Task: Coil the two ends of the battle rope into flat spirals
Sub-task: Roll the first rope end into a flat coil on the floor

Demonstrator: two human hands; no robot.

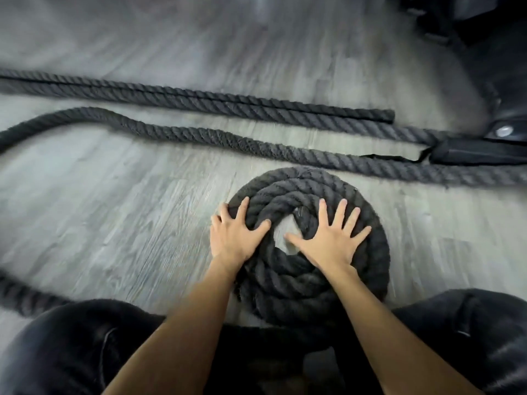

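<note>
Battle rope (199,132) lies on the grey floor (99,218); one end forms a flat spiral (308,283) directly before my knees. My left hand (233,238) and right hand (330,246) press flat on it, fingers spread, gripping nothing. Straight lengths lie beyond

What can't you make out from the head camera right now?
- Near rim of the coil: hidden by forearms and knees.
- Rope under the left hand and right hand: covered by palms.
- Loose rope: cut off at the left edge.
- Dark equipment, top right: blurred and cropped.
</note>
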